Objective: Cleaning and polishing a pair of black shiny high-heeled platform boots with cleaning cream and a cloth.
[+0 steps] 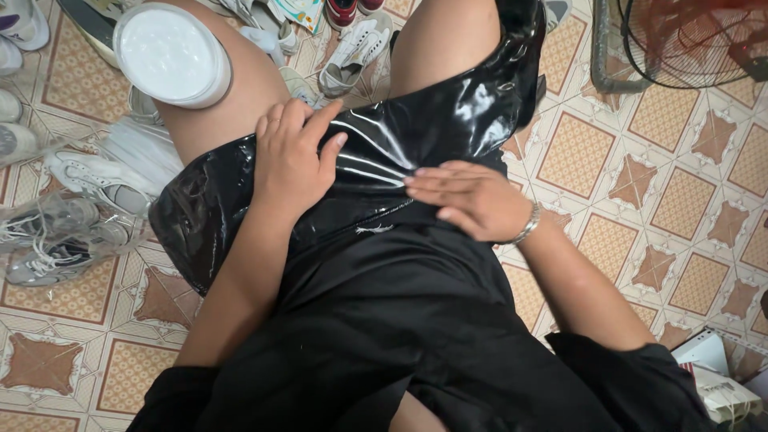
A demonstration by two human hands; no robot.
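Nearest to us we see black cloth [384,336] over the lap, with a sleeve on each arm. Just beyond it a glossy black sheet [416,136] lies spread across both thighs, from the left knee side to the right, its edge meeting the cloth.

Our left hand [292,160] lies flat on the sheet over the left thigh, fingers together and slightly bent, thumb spread out to the side; it presses on the sheet and grips nothing. Our right hand [468,196] rests on the sheet near the middle of the lap, fingers stretched out straight and close together, pointing toward the left hand, holding nothing that we can see. A silver bracelet [526,226] circles the right wrist.

At the lower right, on the patterned floor tiles [680,192], lies a small white box [708,352]. Farther off, a round white tub [172,52] sits against the left knee. To the left, white shoes in clear bags [72,216] lie on the floor. Beyond the knees stands another white shoe [356,52], and at the far right the wire cage of a fan [688,40].
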